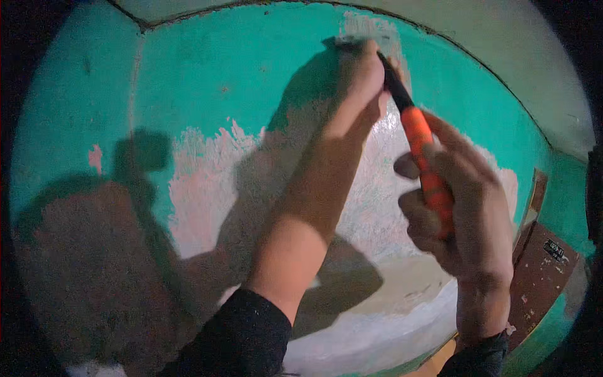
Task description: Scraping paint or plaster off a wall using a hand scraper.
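Observation:
My right hand (pixel 471 202) is wrapped around the orange grip of a long-handled scraper (pixel 421 141). The tool's black neck runs up and left to my left hand (pixel 370 77), which is closed near its head, high on the wall. A dark, blurred blade edge shows just above the left knuckles, close to the wall surface; most of the head is hidden by that hand. Before me stands a wall with green paint (pixel 226 70). Its bare patch (pixel 207 188) is pale and pinkish with ragged edges, and a stripped strip (pixel 372 26) extends above my left hand.
A brown door (pixel 541 278) with a small lettered plate and chipped paint stands at the right. Along the top, the wall meets a pale ceiling (pixel 527 52) at a dark cracked joint. Shadows of my head and arms cover much of the wall's left and middle.

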`<control>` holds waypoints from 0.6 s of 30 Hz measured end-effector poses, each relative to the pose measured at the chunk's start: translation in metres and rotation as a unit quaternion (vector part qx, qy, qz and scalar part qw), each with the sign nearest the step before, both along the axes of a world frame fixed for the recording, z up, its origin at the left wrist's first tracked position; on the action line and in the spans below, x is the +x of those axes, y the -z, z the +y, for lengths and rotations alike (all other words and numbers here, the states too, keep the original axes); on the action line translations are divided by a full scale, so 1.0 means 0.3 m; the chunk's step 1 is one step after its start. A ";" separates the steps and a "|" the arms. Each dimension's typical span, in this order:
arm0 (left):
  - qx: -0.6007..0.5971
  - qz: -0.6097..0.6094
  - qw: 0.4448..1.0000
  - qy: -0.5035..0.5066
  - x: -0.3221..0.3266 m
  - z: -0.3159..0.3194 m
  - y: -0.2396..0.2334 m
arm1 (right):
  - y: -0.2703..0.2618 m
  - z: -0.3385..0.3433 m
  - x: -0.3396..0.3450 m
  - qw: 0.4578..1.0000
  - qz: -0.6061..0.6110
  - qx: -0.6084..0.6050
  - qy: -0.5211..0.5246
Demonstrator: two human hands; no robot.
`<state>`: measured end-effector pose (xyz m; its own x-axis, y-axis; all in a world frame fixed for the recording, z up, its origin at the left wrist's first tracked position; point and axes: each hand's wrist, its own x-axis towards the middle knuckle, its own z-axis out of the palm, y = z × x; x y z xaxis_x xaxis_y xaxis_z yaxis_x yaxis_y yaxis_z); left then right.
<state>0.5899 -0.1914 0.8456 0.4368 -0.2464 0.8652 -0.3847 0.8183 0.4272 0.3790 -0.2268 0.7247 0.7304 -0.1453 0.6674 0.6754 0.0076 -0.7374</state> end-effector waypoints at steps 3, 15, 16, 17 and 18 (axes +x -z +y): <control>-0.001 0.029 0.999 0.014 -0.028 0.056 0.003 | 0.000 0.034 0.030 1.000 -0.007 0.010 -0.006; -0.006 -0.047 0.997 -0.064 0.031 0.035 -0.107 | -0.077 0.003 0.050 0.992 -0.041 -0.111 0.035; 0.036 -0.069 0.986 -0.151 -0.021 0.067 -0.134 | -0.108 -0.007 0.049 0.984 -0.072 -0.155 0.059; -0.052 -0.093 0.994 -0.034 -0.006 0.043 -0.181 | -0.134 -0.009 0.045 0.984 -0.072 -0.154 0.061; -0.073 -0.084 0.994 0.006 -0.030 0.032 -0.156 | -0.155 -0.015 0.047 0.993 -0.063 -0.102 -0.009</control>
